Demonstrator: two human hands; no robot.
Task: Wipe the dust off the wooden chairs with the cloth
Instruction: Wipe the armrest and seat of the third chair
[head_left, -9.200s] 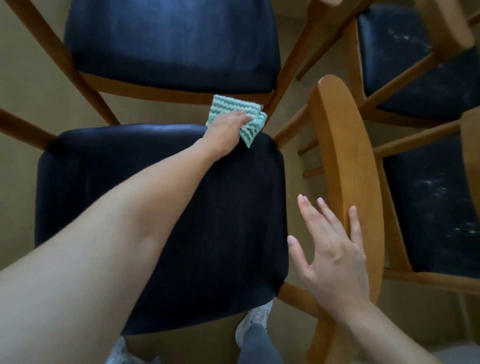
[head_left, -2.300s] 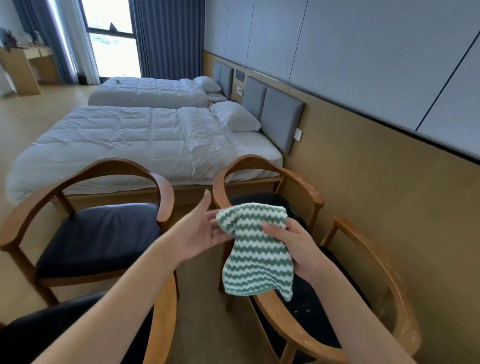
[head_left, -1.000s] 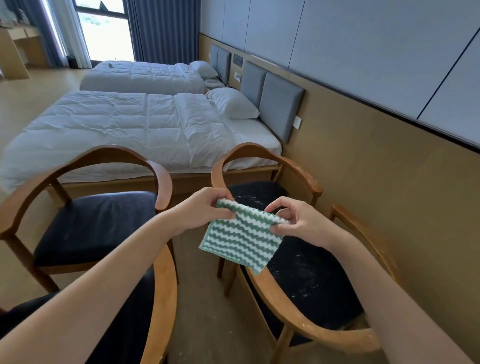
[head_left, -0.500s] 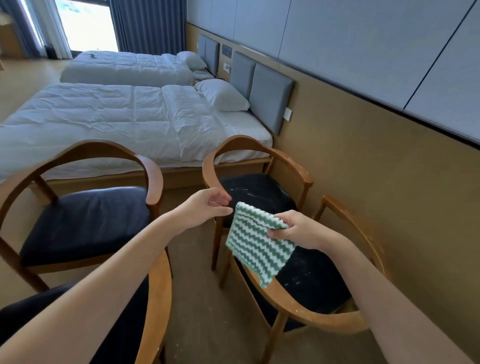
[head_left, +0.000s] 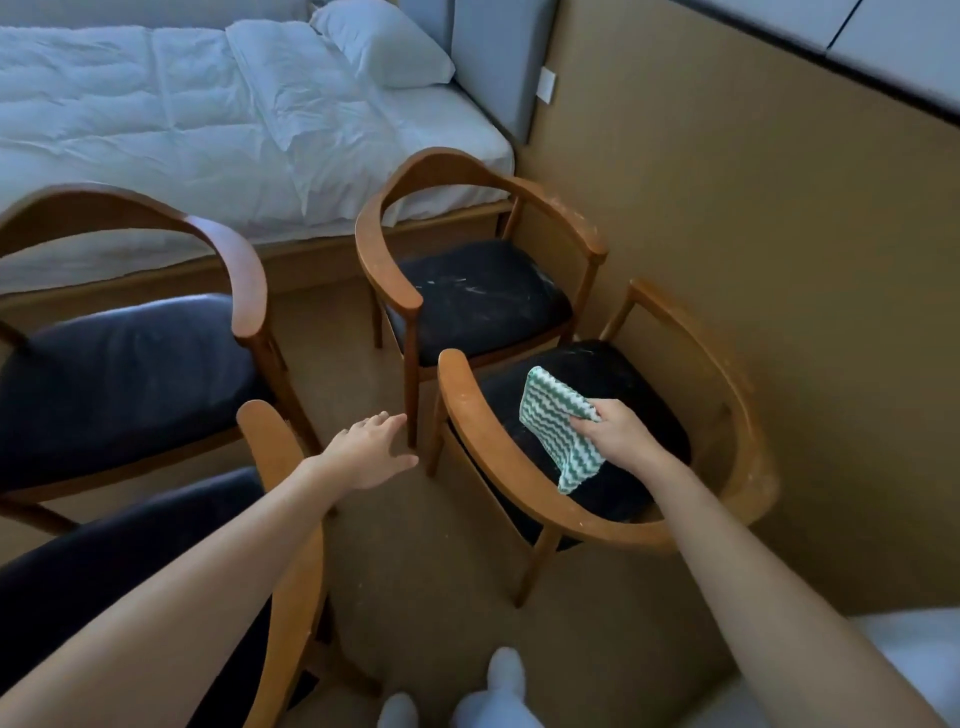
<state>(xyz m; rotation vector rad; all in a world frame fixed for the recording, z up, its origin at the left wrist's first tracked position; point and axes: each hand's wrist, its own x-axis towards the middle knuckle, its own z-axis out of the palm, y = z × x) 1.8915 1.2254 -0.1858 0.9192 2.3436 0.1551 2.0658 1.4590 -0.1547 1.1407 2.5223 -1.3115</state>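
A: Tan floor (head_left: 415, 571), tan wall (head_left: 779, 208) right, white bed (head_left: 208, 130) top. Fingers?
B: Right hand (head_left: 621, 441): fingers curled, clamped on one edge of the green-and-white zigzag cloth (head_left: 558, 426). Fingertips hidden under the fabric.
A: Cloth position?
B: Hanging over the dark, white-flecked seat of the chair by the wall (head_left: 467, 415). Contact with the seat: cannot tell.
A: Other hand?
B: Left hand (head_left: 371, 452): fingers straight, slightly apart, holding nothing, above the floor, near that chair's arm end, not touching.
A: Outward?
B: Right forearm crosses that chair's curved rail, hiding part of it. Second chair (head_left: 379, 254) just behind, seat also flecked. Third chair (head_left: 249, 280) left, cut off by the frame edge. Fourth chair (head_left: 267, 441) below the left forearm, mostly hidden. Pillow (head_left: 384, 47) cropped at the top. White shoes (head_left: 498, 680) at the bottom, blurred.
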